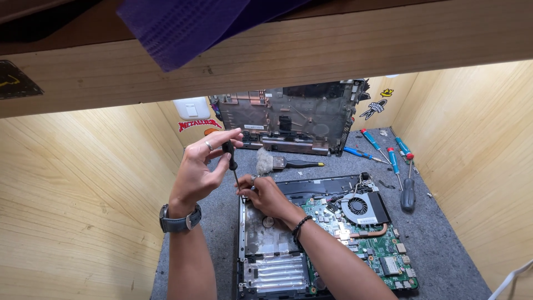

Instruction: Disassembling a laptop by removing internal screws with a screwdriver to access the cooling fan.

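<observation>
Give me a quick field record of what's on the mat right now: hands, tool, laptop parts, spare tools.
left hand: grips the handle of a black screwdriver, shaft pointing down
right hand: fingers at the screwdriver tip, resting on the opened laptop base
laptop base: motherboard exposed, cooling fan at upper right
removed bottom cover: leaning upright against the back wall
brush: lying between cover and base
spare screwdrivers: several, blue-handled, lying right of the laptop
surface: grey felt mat

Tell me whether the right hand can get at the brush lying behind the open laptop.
Probably yes. The right hand rests at the laptop's top left corner, and the brush lies just beyond it on the grey mat, nothing between. It would first have to release the screwdriver tip.
</observation>
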